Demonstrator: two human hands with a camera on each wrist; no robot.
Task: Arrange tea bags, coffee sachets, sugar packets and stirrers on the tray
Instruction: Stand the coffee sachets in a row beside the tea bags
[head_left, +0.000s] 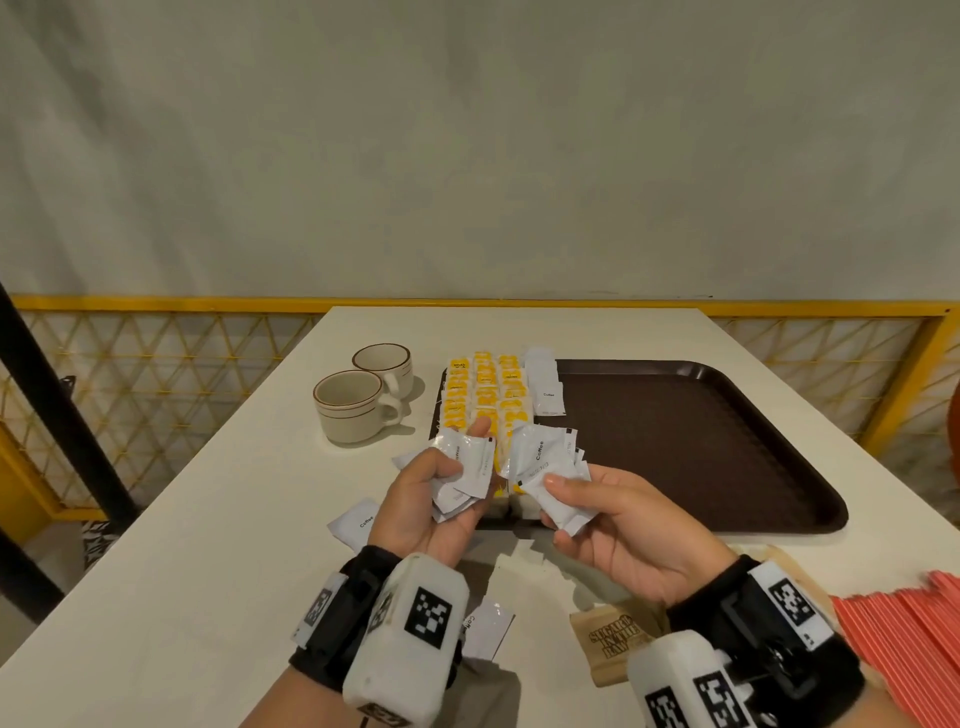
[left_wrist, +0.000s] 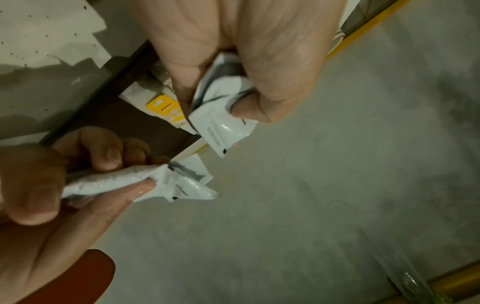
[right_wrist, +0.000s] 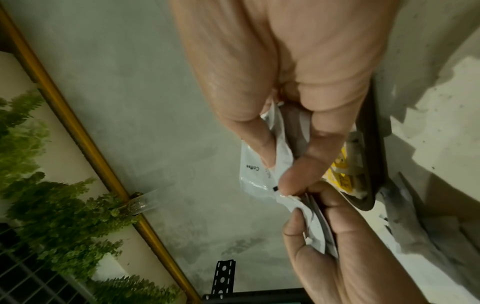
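Observation:
Both hands hover over the near left corner of the brown tray (head_left: 691, 447). My left hand (head_left: 431, 499) grips a crumpled bunch of white coffee sachets (head_left: 467, 473), also seen as sachets (left_wrist: 221, 123) in the left wrist view. My right hand (head_left: 602, 514) pinches another fan of white coffee sachets (head_left: 545, 467), shown as sachets (right_wrist: 257, 176) in the right wrist view. Rows of yellow tea bags (head_left: 483, 395) fill the tray's left end, with two coffee sachets (head_left: 543, 384) laid beside them. Loose coffee sachets (head_left: 356, 522) lie on the table.
Two cream cups (head_left: 363, 400) stand left of the tray. A brown sugar packet (head_left: 613, 644) and a stack of red stirrers (head_left: 904, 639) lie at the near right. Another coffee sachet (head_left: 485, 631) lies by my left wrist. A yellow mesh railing (head_left: 156, 364) borders the table.

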